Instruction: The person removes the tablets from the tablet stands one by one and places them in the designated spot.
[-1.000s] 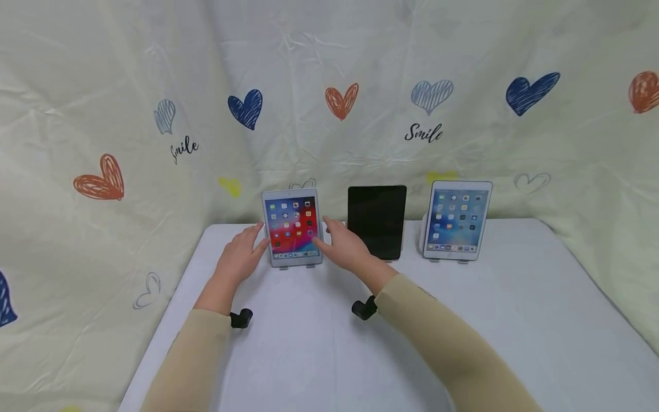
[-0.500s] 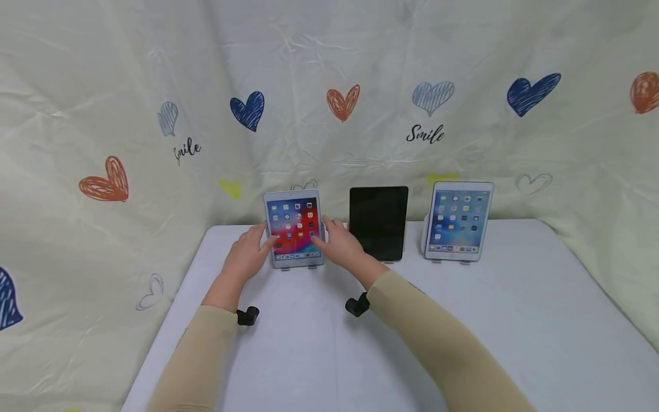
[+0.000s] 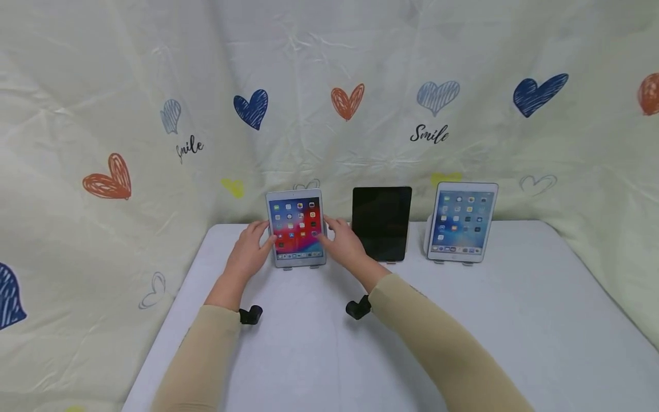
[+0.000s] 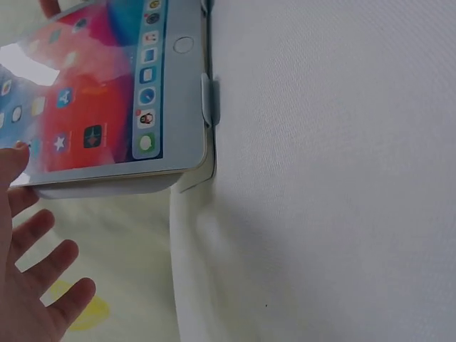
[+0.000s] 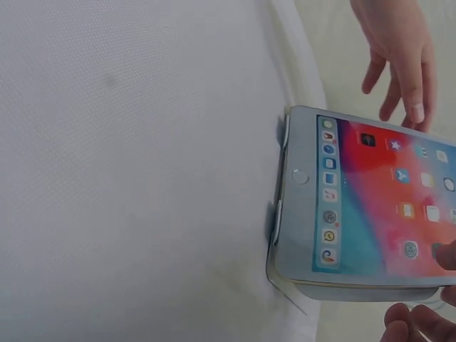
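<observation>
A white tablet [image 3: 297, 226] with a lit screen of app icons leans upright on a stand at the back left of the table. My left hand [image 3: 247, 252] pinches its left edge: in the left wrist view the thumb [image 4: 13, 162] lies over the front, one finger is behind the edge, and the others spread free. On the opposite edge, my right hand [image 3: 344, 245] holds the tablet with the thumb [image 5: 447, 256] over the screen; its other fingers are at the edge, partly cut off in the right wrist view. Small stand hooks [image 5: 278, 222] support the tablet's lower edge.
To the right stands a tablet with a black screen [image 3: 381, 223], close beside my right hand. Farther right is another white tablet [image 3: 461, 220] with a blue lit screen. A white cloth covers the table [image 3: 309, 343]; a heart-printed curtain [image 3: 381, 154] hangs behind.
Both hands have moved in to the left tablet's side edges, and the thumbs have come over its front. The tablet stays on its stand.
</observation>
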`<action>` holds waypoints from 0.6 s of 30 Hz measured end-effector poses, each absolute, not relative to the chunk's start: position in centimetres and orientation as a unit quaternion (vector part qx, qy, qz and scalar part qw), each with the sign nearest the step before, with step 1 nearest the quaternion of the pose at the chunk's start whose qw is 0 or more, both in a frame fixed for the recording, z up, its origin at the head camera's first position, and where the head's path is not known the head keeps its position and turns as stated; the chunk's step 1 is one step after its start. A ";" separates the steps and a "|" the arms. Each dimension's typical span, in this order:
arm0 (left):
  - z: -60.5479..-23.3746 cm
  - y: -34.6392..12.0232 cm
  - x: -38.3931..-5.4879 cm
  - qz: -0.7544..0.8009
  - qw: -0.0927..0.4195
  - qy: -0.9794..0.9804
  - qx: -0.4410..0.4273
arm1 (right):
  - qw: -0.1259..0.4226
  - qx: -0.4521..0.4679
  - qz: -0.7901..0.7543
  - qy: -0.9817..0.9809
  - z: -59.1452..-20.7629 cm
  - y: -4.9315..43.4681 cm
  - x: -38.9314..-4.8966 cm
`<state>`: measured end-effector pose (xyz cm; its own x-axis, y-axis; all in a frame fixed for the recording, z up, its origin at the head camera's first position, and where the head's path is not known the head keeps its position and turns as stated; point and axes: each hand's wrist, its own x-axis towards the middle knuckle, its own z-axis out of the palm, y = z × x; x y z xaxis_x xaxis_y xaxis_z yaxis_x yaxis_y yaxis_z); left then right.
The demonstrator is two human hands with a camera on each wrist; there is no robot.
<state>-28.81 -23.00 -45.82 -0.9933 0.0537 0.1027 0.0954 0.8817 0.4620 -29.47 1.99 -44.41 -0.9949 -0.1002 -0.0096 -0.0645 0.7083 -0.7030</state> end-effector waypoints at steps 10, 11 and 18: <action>-46.8 -23.2 -28.8 -0.319 0.128 -0.939 -0.026 | -0.040 -0.038 -0.454 0.889 -45.7 1.7 -29.2; -46.9 -23.2 -28.8 -0.331 0.137 -0.934 -0.024 | -0.046 -0.036 -0.462 0.885 -45.7 1.6 -29.1; -47.3 -23.0 -28.9 -0.361 0.175 -0.916 -0.014 | -0.065 -0.019 -0.502 0.862 -46.0 1.5 -29.1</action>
